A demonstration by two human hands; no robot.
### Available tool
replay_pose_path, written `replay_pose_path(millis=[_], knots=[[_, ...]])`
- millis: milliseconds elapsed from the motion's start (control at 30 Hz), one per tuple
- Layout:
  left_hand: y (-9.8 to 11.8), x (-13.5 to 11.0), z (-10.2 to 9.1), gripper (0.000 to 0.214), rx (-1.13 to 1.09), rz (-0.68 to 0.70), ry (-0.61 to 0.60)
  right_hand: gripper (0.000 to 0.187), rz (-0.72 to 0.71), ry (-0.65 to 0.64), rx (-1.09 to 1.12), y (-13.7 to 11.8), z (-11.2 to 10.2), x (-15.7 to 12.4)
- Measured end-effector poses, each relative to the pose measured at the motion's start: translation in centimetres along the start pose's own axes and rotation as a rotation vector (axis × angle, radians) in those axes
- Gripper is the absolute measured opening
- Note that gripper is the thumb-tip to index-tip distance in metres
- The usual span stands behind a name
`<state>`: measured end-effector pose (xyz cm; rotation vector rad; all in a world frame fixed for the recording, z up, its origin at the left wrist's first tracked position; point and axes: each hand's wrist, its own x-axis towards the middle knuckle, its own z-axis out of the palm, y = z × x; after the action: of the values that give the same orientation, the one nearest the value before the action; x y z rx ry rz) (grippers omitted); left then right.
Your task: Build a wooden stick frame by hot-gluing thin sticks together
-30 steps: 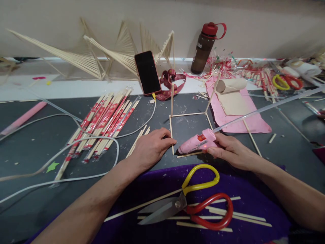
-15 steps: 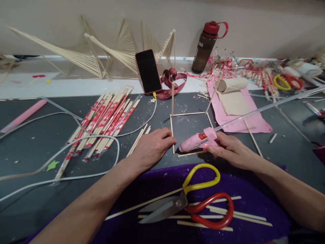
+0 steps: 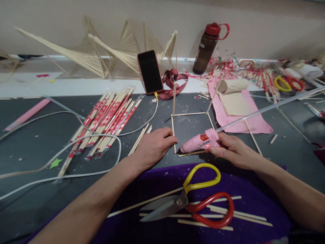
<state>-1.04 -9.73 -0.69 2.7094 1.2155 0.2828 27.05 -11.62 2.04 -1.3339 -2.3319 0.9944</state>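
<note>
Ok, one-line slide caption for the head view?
Right hand points pink glue gun at stick frame corner; left hand rests against it.

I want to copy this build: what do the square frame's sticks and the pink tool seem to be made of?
The stick frame looks like bare wood or bamboo: pale, matte, straw-coloured and thin. The glue gun in the right hand looks like smooth pink plastic with a slight sheen. The glue stick fed into its rear is translucent, probably hot-melt glue.

Glossy pink plastic glue gun (image 3: 199,142), bare wooden sticks (image 3: 191,114)
</note>
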Motion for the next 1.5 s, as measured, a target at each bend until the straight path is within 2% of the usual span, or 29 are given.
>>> replay_pose_path(millis=[200, 367, 667, 900, 1067, 1300, 1500], knots=[[0.0, 0.0, -0.1, 0.024, -0.003, -0.002, -0.008, 0.033, 0.000, -0.045, -0.002, -0.1, -0.1, -0.1], [0.2, 0.0, -0.1, 0.025, -0.012, -0.008, -0.013, 0.029, 0.007, 0.006, 0.002, 0.3, -0.1, -0.1], [0.2, 0.1, -0.1, 0.026, -0.004, -0.009, -0.013, 0.030, 0.002, -0.020, -0.036, -0.2, 0.0, -0.1], [0.2, 0.0, 0.0, 0.026, 0.001, -0.022, -0.016, 0.030, -0.065, 0.022, -0.128, -0.4, 0.3, -0.3], [0.2, 0.0, 0.1, 0.025, 0.015, -0.031, -0.021, 0.029, -0.112, 0.103, -0.189, -0.1, 0.2, -0.5], [0.2, -0.1, 0.3, 0.024, 0.021, -0.020, 0.015, 0.037, -0.193, 0.043, -0.244, -0.4, 0.1, -0.9], [0.2, -0.2, 0.2, 0.025, 0.017, -0.018, 0.021, 0.037, -0.160, 0.060, -0.294, 0.2, 0.3, -1.5]])
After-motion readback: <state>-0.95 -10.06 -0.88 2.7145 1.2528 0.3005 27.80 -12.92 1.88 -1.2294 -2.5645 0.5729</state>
